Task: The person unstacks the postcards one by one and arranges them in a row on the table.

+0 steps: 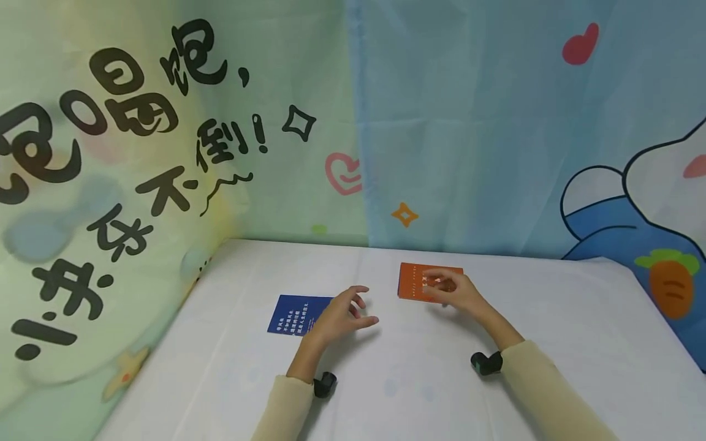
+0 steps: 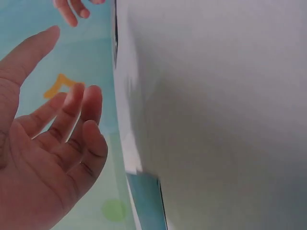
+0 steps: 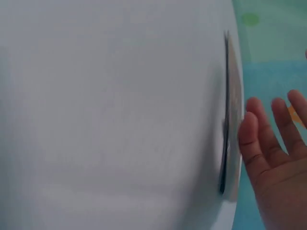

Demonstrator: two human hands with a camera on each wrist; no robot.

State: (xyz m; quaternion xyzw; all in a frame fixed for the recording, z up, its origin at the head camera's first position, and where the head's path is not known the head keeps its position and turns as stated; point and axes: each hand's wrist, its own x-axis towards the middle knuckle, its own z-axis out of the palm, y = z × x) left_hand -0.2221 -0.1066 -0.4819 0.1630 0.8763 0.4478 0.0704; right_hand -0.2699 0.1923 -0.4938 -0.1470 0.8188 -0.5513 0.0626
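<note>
On the white cloth-covered table [image 1: 419,380] lie 2 flat rectangular cards. The orange rectangular card with small white print [image 1: 415,281] lies toward the far side of the table, near the blue curtain wall. The dark blue rectangular card with white text lines [image 1: 292,314] lies to the left of it and closer to the person, well apart from the orange one.

The right hand [image 1: 453,291] is over the right part of the orange card. Its fingers are relaxed and only lightly bent, and they hold nothing. From the head view I cannot tell if the fingertips touch the card or only hang just above it. In the right wrist view the right hand's fingers [image 3: 256,139] are nearly straight, just beside the thin edge of the card [image 3: 230,120], which appears there side-on.

The left hand [image 1: 341,317] hangs above the table just beside the right edge of the blue card, with the wrist covering its corner. Its fingers are spread and loosely curved, and the hand is empty. The left wrist view shows the same open palm [image 2: 43,158], with nothing inside it.

Both arms wear cream sleeves [image 1: 543,386], and each wrist carries 1 small black camera [image 1: 486,362].
</note>
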